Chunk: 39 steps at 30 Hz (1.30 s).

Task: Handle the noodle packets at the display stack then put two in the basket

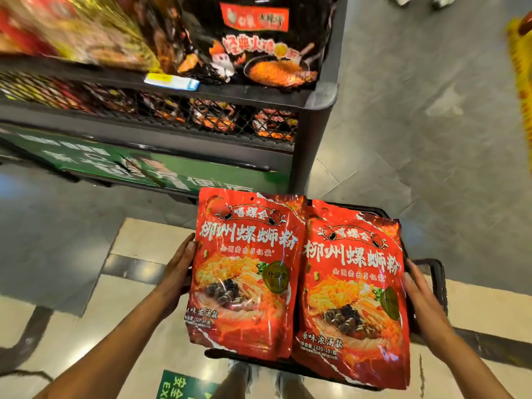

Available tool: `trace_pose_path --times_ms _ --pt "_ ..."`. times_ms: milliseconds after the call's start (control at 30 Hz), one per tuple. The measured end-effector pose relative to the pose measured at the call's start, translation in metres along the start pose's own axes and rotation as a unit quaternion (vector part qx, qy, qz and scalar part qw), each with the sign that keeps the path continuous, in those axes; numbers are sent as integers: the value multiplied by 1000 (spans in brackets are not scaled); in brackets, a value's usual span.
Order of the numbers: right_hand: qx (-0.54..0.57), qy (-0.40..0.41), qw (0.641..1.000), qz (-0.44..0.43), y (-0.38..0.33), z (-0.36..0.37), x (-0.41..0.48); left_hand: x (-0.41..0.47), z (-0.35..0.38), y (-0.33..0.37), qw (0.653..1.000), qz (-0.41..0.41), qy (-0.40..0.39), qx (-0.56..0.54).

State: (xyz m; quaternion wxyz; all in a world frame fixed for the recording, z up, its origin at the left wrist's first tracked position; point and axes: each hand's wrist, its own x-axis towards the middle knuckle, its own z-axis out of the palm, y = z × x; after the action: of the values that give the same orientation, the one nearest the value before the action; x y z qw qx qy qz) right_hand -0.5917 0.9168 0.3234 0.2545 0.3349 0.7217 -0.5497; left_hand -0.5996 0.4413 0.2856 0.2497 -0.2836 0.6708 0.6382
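Both forearms reach forward and down from the bottom corners of the view, converging on a black basket carried low in front of the person. The left hand lies flat along the left edge of the left red noodle packet, fingers straight and pointing forward, pressing its side rather than wrapping it. The right hand mirrors it on the far side, fingers extended against the right edge of the right red noodle packet and next to the basket's wall. The two packets lie face up across the basket, side by side, the left one overlapping the right one's edge. Ahead stands a dark metal shelf rack with a black noodle bag on its upper shelf. Below, the tiled floor shows.
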Motion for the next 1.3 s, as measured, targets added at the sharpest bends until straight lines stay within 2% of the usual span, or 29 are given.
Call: trace_pose_path --times_ms 133,367,567,733,900,1067,1300 --pt "0 -41 998 -37 -56 9 -72 -76 -44 43 998 9 62 -26" --pt "-48 -86 990 -106 -147 49 -163 -184 -128 74 991 17 96 -91" --pt "-86 -124 975 -161 -217 139 -225 -248 -224 56 970 9 188 -152" --pt "-122 -179 960 -180 -252 221 -243 -288 -302 24 955 29 217 -198" --pt "-196 -228 931 -209 -295 317 -251 -313 -378 -20 916 51 306 -253" --pt "-267 -272 893 -237 -340 434 -247 -358 -415 -10 873 31 387 -296" --pt "-301 -379 847 -219 -385 607 -243 -381 -490 -15 802 1 498 -328"
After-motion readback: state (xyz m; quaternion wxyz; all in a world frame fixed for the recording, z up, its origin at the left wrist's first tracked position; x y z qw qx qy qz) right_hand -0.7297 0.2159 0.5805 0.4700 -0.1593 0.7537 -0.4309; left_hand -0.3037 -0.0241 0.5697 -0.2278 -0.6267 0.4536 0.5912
